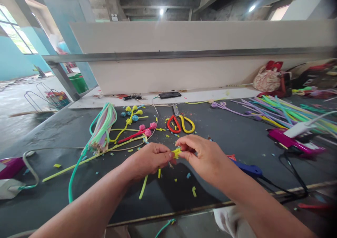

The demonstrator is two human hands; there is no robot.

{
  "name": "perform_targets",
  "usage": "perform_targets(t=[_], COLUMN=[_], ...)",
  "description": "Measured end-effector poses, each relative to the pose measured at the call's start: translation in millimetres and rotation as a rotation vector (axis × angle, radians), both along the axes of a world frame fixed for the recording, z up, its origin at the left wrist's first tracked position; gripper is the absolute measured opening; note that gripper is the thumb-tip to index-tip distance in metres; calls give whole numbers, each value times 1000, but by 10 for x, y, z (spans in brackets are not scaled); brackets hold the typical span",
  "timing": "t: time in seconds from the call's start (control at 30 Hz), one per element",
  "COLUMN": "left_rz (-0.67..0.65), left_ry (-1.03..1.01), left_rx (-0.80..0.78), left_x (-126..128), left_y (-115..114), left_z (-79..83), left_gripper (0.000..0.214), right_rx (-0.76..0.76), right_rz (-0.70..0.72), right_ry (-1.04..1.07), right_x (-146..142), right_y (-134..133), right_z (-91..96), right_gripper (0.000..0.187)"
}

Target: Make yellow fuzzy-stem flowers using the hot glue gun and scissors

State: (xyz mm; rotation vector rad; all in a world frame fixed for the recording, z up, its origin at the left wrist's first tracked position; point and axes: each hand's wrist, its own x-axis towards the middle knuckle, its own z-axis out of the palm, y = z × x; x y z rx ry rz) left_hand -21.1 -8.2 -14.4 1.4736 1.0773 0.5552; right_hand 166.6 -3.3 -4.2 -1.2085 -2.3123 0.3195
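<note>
My left hand [151, 160] and my right hand [201, 155] meet over the dark table, both with fingers pinched on a small yellow fuzzy pipe-cleaner piece [176, 152]. Its exact shape is partly hidden by the fingertips. Just beyond them lie scissors [176, 110] with one red and one yellow handle loop. To the left are a yellow-and-blue pipe-cleaner sprig [130, 120] and a red stem with pink blossoms [147, 132]. A short yellow stem [143, 187] and cut yellow bits [194, 191] lie below the hands.
A pipe-cleaner bundle [104, 125] lies left; more loose stems [273, 108] spread at right. A blue-handled corded tool [247, 168] is beside my right forearm. A magenta device [292, 142], a phone [170, 95] and keys [131, 97] lie farther off. A white panel [171, 74] stands behind.
</note>
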Motion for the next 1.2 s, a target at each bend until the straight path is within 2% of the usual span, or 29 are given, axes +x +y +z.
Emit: perform_targets(t=[0.13,0.33,0.5,0.67,0.8,1.0,1.1,1.2], left_rz=[-3,-17,-18,-21,-61,-67,-54,-50], left_ry=[23,65,90,95,118,159,153,146], left_rx=[10,64,118,134,213,233,174,158], left_x=[-4,19,34,49,24,17,28,26], left_y=[-3,-24,-41,-50,-32,-33,-54,-58], left_z=[3,6,-4,3,-1,3,14,8], left_gripper=[42,39,35,33,31,30,30,30], right_rx=[-157,-496,-624,-606,-551,-522,-550,-658], right_rz=[25,-33,-32,-81,-121,-104,-69,-21], right_ry=[85,248,363,359,314,298,337,418], right_x=[4,0,-7,-32,-46,-40,-20,-5], right_y=[22,48,68,48,54,61,46,21], right_z=[45,21,-43,-54,-80,-123,-103,-29], right_gripper=[16,9,7,6,6,5,5,7])
